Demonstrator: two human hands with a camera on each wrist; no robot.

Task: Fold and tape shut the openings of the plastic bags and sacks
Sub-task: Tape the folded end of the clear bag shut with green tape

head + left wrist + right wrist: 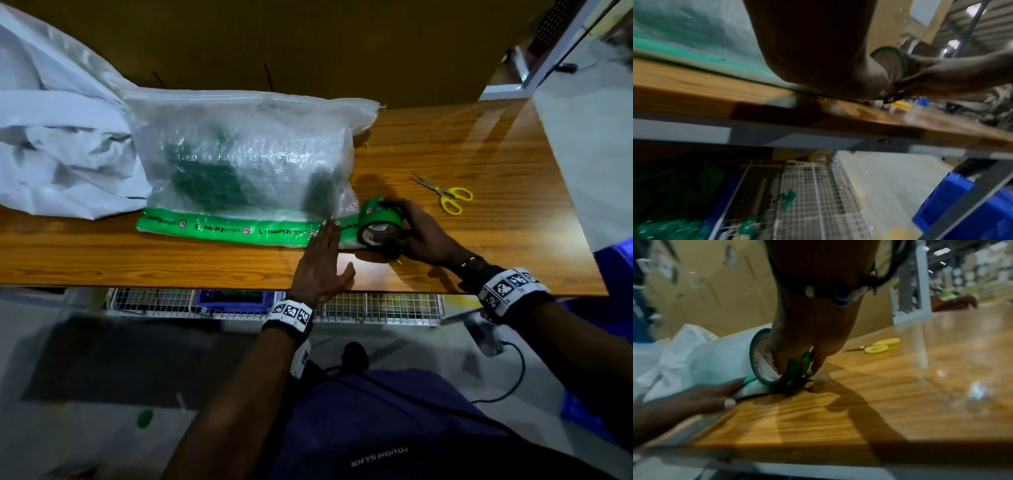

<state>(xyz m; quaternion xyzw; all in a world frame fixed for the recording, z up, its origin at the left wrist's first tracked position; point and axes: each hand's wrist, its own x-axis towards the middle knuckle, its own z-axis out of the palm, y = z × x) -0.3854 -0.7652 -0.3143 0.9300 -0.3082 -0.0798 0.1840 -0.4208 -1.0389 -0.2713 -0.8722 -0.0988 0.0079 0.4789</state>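
A clear plastic sack (239, 154) lies on the wooden counter (462, 144), its near edge sealed by green tape (222, 229) printed "udaanExpress - S". My left hand (322, 263) presses flat on the strip, fingers straight. My right hand (421, 236) grips the green tape roll (378, 222) at the sack's right corner. Yellow-handled scissors (445, 195) lie farther right; a crumpled white sack (58, 137) sits left.

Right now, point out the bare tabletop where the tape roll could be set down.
Bare wood shows right of the scissors, out to the table's right edge, and along the near edge left of the left hand, below the green tape strip. The left is crowded: woven sack and white bag. Right hand holds the tape roll.
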